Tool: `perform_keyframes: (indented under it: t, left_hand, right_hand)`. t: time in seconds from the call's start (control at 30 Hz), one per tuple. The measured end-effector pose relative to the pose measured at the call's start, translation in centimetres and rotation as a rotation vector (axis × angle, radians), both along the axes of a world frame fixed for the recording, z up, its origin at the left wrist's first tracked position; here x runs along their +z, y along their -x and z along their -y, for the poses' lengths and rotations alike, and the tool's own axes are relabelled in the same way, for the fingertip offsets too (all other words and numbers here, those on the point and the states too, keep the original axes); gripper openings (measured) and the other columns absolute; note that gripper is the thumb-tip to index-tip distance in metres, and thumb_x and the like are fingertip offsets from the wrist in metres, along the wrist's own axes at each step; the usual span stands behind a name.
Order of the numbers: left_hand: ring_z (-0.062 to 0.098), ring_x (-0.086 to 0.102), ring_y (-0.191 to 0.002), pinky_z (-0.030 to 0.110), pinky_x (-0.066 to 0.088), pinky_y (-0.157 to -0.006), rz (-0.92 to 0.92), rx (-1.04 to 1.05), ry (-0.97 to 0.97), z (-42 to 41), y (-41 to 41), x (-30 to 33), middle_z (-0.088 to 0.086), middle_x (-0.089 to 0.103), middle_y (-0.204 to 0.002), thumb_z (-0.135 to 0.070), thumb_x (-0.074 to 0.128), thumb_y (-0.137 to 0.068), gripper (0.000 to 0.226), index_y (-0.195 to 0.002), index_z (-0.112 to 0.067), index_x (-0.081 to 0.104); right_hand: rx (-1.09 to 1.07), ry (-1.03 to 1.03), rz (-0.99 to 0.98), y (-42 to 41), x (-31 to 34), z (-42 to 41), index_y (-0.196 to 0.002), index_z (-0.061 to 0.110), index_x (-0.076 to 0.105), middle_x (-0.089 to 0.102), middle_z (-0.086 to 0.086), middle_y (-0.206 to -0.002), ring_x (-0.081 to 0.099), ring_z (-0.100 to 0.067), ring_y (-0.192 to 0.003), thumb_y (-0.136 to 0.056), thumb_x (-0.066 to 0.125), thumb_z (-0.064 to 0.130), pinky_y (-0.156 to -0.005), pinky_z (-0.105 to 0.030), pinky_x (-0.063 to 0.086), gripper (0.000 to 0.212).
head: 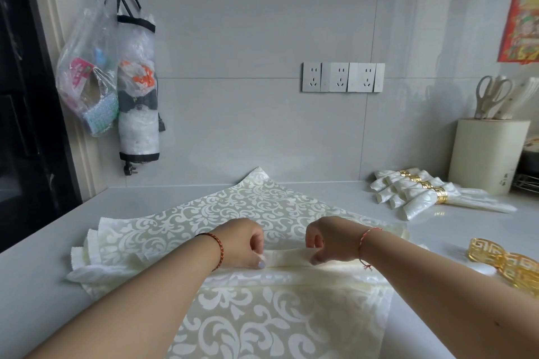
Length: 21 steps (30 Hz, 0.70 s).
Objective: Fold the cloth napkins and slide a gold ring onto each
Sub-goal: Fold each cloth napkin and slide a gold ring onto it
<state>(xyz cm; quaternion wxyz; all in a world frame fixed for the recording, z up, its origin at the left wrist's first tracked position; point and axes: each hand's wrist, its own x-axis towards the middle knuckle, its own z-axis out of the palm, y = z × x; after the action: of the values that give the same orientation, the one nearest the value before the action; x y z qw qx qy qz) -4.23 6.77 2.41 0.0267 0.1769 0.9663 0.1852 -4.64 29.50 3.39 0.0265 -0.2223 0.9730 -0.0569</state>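
Observation:
A cream napkin with a white scroll pattern lies spread on the counter, on top of several others stacked beneath it. Across its middle runs a raised pleat. My left hand pinches the pleat's left end between thumb and curled fingers. My right hand pinches the same fold a little to the right. At the back right lie several folded napkins wearing gold rings. Loose gold rings with a cut-out key pattern sit at the right edge.
A cream utensil holder with scissors stands at the back right. Plastic bags and a bag dispenser hang on the left wall. Sockets are on the tiled back wall. A dark door frame bounds the left.

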Motion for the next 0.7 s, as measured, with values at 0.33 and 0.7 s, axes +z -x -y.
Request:
perform_keyframes:
  t: [0.33,0.7]
  left_hand:
    - [0.001,0.057,-0.072,0.012,0.044,-0.062,-0.004,-0.007,0.031,0.2,-0.4,-0.3,-0.017,0.062,-0.082,-0.001,0.067,-0.077,0.032,-0.066,-0.031,0.068]
    - [-0.004,0.057,-0.068,0.011,0.041,-0.06,0.067,-0.012,0.019,0.6,-0.9,0.1,-0.018,0.066,-0.078,-0.034,0.075,-0.078,0.007,-0.076,-0.031,0.07]
  right_hand:
    - [0.083,-0.159,-0.102,-1.4,0.2,0.6,-0.078,0.027,0.057,0.062,0.002,-0.097,0.058,-0.021,-0.09,-0.079,0.06,0.016,-0.076,-0.031,0.049,0.012]
    - [0.05,-0.02,0.07,-1.5,0.6,-0.1,-0.099,0.021,0.066,0.061,0.009,-0.092,0.055,-0.011,-0.083,-0.081,0.072,0.031,-0.071,-0.023,0.04,0.021]
